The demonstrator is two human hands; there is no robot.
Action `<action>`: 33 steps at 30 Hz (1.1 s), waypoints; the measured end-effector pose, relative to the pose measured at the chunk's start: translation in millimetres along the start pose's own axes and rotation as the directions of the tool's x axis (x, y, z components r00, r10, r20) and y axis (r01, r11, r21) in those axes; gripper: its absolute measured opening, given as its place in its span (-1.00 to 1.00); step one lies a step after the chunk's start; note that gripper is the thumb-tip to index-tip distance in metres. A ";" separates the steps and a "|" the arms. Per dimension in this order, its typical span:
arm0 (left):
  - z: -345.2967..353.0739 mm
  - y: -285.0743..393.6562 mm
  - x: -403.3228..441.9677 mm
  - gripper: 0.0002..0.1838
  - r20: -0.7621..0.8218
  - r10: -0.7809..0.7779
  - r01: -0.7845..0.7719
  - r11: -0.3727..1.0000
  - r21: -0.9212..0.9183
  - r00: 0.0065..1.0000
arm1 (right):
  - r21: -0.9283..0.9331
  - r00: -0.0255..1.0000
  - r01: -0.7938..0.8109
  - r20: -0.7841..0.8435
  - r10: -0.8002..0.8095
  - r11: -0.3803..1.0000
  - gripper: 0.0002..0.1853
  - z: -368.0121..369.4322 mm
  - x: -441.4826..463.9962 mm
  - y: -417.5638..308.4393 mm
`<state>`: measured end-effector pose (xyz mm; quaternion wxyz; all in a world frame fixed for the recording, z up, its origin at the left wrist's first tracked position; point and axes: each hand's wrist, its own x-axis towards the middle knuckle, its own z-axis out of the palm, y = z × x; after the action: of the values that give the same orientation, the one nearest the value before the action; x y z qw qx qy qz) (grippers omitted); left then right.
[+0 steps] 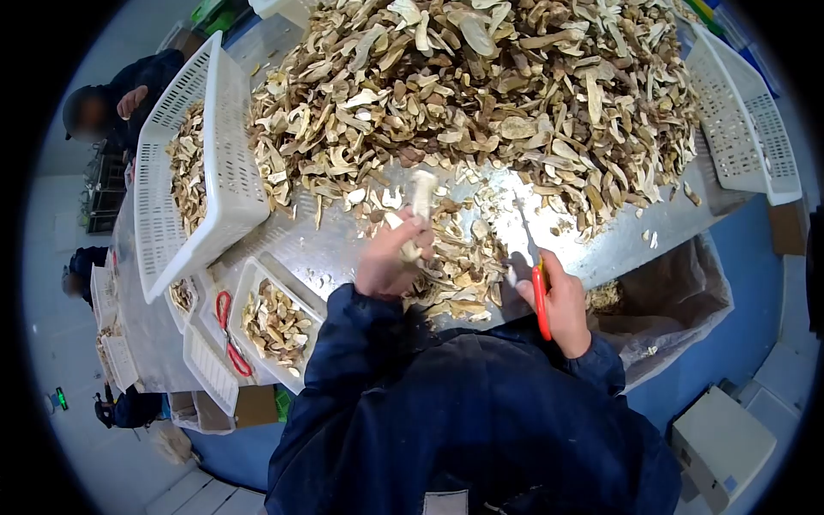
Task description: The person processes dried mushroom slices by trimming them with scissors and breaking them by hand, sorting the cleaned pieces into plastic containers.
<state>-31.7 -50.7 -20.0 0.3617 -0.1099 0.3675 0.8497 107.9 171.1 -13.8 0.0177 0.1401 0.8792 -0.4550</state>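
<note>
My left hand [388, 262] is closed on a pale dried mushroom slice [422, 193] that sticks up past the fingertips; more pale pieces show between the fingers. In my right hand [562, 305] is a pair of red-handled scissors [540, 292], blades pointing away from me over the metal table. Between the hands lies a small heap of dried mushroom slices [463, 275]. Beyond both hands rises a large pile of the same slices [481, 94].
A white perforated basket [236, 163] holding slices leans at left; another white basket [738, 120] stands at right. Nearer left are a white tray [266, 367] of slices and red-handled scissors [225, 322]. A lined bin [687, 296] sits below right. A co-worker [129, 94] is at left.
</note>
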 end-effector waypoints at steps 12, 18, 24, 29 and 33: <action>41.5 -25.9 -8.2 -0.85 -0.083 0.074 -0.061 0.988 0.142 0.994 | 0.059 0.981 0.143 0.127 -0.149 0.988 -0.32 5.9 -11.3 -21.0; 49.3 -28.8 -15.3 -0.76 0.004 -0.084 0.082 0.989 0.126 0.996 | 0.103 0.980 0.118 0.148 -0.133 0.988 -0.38 7.5 -11.4 -24.9; 22.0 -17.2 -16.6 -0.77 0.043 0.018 -0.019 0.999 0.036 0.999 | 0.229 0.972 0.008 0.227 -0.061 0.973 -0.46 -6.8 -11.9 -16.1; 14.1 -0.4 -23.2 -0.59 0.040 0.041 -0.047 0.982 0.181 0.998 | 0.208 0.915 -0.028 0.399 -0.059 0.978 -0.47 -22.0 -5.5 -8.3; 11.3 -4.2 -17.5 -0.66 0.044 0.036 -0.046 0.965 0.259 0.998 | 0.207 0.882 0.022 0.457 -0.117 0.978 -0.46 -28.0 -1.5 -7.1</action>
<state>-15.4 -50.1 -6.4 0.3624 -0.0372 0.4709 0.8034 110.1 189.4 8.4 0.1985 -0.0040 0.8043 -0.5600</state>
